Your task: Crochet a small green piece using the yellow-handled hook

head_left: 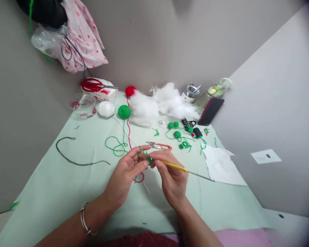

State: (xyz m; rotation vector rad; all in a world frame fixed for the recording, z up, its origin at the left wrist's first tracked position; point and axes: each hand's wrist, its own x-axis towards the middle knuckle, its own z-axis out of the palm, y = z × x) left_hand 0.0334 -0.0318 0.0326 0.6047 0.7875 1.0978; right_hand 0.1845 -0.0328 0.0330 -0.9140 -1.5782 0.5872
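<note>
My left hand pinches a small green crochet piece between thumb and fingers, and green yarn runs over its raised index finger. In my right hand is a crochet hook with a yellow grip and a grey metal shaft, held like a pencil. The hook's tip meets the green piece, though the fingers hide the exact stitch. A green yarn ball lies beyond my left hand, its loose strand looping on the table. Just past my fingertips rest orange thread snips.
White stuffing is heaped at the back, near a red yarn ball and a white yarn ball. Red scissors lie on a box at back left. Small green crocheted pieces and a leaning phone are at right.
</note>
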